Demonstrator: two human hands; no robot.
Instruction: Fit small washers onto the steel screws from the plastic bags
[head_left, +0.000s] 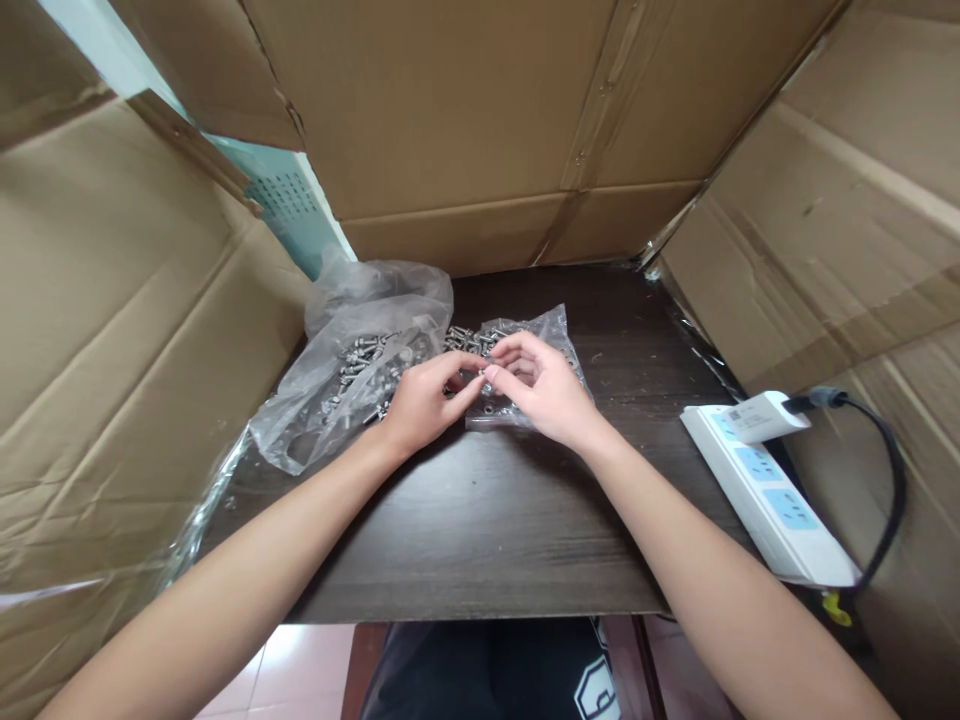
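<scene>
My left hand (433, 397) and my right hand (541, 388) meet fingertip to fingertip over the middle of the table. Both are closed in a pinch around something small, too small to name. Beneath and behind the right hand lies a small clear plastic bag (551, 325), with little metal pieces on it. To the left, a larger clear plastic bag (292, 425) lies spread out with many metal bolts (364, 352) in it. More bolts (463, 340) are heaped just behind my fingers, between the two bags.
A white power strip (780, 520) with a plugged-in white adapter (765, 417) and black cable (900, 480) sits at the right. Cardboard walls (480, 110) enclose the dark table (480, 540) at the back and sides. The table's front edge is close to my lap.
</scene>
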